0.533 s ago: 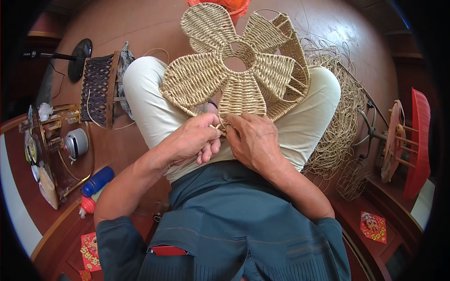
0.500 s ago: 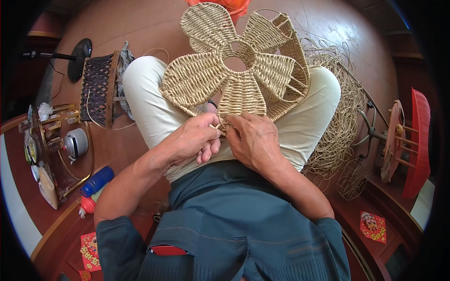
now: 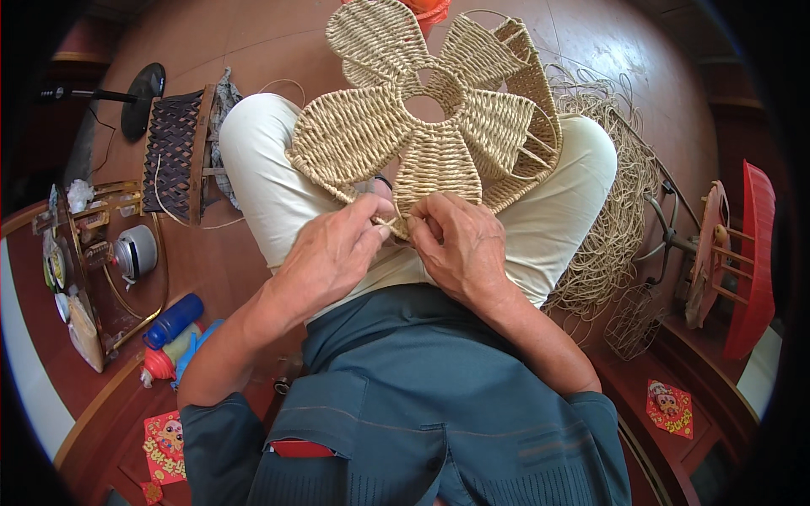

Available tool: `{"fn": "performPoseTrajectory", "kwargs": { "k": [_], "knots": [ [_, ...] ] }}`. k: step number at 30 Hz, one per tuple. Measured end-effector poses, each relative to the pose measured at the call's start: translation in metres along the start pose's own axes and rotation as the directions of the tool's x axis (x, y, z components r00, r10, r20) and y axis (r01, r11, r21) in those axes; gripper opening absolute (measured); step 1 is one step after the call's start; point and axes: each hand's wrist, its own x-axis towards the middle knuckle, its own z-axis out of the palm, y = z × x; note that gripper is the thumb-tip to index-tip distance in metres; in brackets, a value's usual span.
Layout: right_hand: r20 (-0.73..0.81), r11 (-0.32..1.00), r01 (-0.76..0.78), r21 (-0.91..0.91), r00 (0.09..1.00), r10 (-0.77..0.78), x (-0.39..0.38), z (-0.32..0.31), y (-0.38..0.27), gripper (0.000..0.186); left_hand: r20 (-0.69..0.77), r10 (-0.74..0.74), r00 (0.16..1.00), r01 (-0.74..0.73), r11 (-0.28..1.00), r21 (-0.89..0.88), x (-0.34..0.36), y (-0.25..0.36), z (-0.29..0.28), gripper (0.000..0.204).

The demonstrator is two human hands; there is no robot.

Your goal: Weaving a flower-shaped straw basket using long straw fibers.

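Observation:
A flower-shaped woven straw basket rests across my lap, its petals spread round an open ring in the middle. At the tip of its nearest petal both hands work close together. My left hand pinches a strand of straw cord between thumb and fingers at the petal's lower edge. My right hand is closed on the same petal's rim, its thumb and forefinger pressed together just right of the cord. On the right side of the basket, part of the frame shows bare rods.
A big tangled heap of straw cord lies on the floor at my right. Left of me stand a woven stool and a low glass-topped table with small items. A blue bottle lies near my left elbow. A red stool is far right.
My left hand has moved slightly, turning from loosely curled fingers to a pinch beside the petal edge. The basket has shifted a little away from me.

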Motion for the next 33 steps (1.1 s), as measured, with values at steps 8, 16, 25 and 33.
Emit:
{"fn": "performPoseTrajectory", "kwargs": {
  "k": [8,16,25,33],
  "knots": [
    [0.076,0.906,-0.047,0.422,0.997,0.016,-0.005,-0.017,0.014,0.017,-0.248,0.624,0.741,-0.416,0.716,0.56,0.001,0.0,0.02,0.027],
    [0.099,0.907,-0.041,0.419,0.995,-0.001,-0.002,-0.026,0.009,0.015,-0.194,0.718,0.668,-0.624,0.683,0.38,-0.009,0.006,0.01,0.01],
    [-0.017,0.966,0.104,0.236,0.995,-0.103,-0.002,-0.014,0.01,0.012,-0.509,0.315,0.801,-0.379,0.925,-0.023,-0.103,-0.022,-0.112,0.043],
    [0.096,0.99,0.047,0.133,0.994,-0.061,0.006,-0.014,0.004,0.009,-0.692,0.251,0.677,-0.354,0.935,-0.007,-0.178,-0.052,-0.251,0.035]
  ]
}}
